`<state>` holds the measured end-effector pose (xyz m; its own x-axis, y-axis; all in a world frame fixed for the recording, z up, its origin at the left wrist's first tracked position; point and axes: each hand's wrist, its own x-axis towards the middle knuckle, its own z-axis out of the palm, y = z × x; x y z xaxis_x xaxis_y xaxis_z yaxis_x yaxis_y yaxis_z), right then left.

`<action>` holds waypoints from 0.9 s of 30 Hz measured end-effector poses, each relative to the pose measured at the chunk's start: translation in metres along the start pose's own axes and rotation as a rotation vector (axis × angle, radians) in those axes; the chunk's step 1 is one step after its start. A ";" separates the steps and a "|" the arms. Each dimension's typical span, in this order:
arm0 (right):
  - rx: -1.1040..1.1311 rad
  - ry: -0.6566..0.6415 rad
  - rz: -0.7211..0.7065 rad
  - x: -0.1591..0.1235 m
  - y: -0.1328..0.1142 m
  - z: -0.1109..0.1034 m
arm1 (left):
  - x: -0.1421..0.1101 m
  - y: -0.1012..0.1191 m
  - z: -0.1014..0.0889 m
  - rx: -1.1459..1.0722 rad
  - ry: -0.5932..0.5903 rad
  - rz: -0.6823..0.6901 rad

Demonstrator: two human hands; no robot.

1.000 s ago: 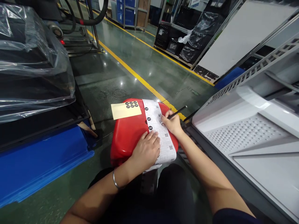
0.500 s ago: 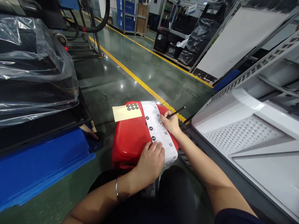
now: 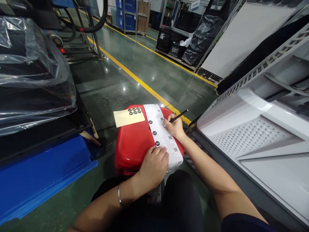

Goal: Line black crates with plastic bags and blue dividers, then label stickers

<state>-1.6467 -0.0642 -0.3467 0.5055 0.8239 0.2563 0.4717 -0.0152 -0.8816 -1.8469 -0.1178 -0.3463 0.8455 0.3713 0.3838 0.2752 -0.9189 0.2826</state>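
A long white strip of printed labels (image 3: 162, 133) lies along a red plastic stool (image 3: 133, 141) in front of my knees. My left hand (image 3: 154, 166) rests on the strip's near end, fingers curled down and pressing it flat. My right hand (image 3: 175, 126) is closed round a thin black pen (image 3: 180, 115), its tip on the strip near the middle. Black round stickers (image 3: 154, 132) run along the strip's left edge. A yellow backing sheet (image 3: 127, 117) with several more black stickers lies on the stool's far left corner.
A large white moulded panel (image 3: 256, 138) rises close on my right. On the left, plastic-wrapped black goods (image 3: 31, 80) sit on a blue pallet (image 3: 41, 175). A yellow floor line (image 3: 135, 77) runs across the green floor toward racks and wrapped stock (image 3: 193, 32) at the back.
My left hand has slid down the strip toward its near end. The strip has shifted with it, exposing another black sticker. My right hand keeps the pen on the paper.
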 end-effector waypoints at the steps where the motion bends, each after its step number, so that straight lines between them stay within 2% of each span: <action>1: 0.005 -0.003 0.008 0.000 -0.001 0.000 | 0.001 -0.002 0.000 -0.020 0.023 -0.001; 5: 0.123 0.025 0.111 0.003 -0.010 -0.003 | 0.001 -0.006 0.005 0.008 0.130 -0.081; 8: 0.215 0.042 0.170 0.011 -0.018 -0.003 | -0.001 -0.001 0.009 0.069 0.101 -0.084; 12: 0.183 0.020 0.095 0.023 -0.020 0.005 | -0.004 0.003 0.010 0.065 0.039 -0.060; 17: 0.106 0.038 0.055 0.030 -0.006 0.016 | -0.005 -0.001 0.009 0.055 0.018 -0.043; 20: 0.085 0.065 0.044 0.031 -0.002 0.017 | -0.005 -0.003 0.010 0.063 0.027 -0.030; 27: 0.035 0.042 0.000 0.030 -0.001 0.017 | -0.003 -0.002 0.010 0.068 0.054 -0.029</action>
<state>-1.6442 -0.0301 -0.3443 0.5352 0.7997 0.2722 0.4466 0.0056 -0.8947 -1.8456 -0.1184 -0.3569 0.8114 0.4028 0.4235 0.3311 -0.9139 0.2350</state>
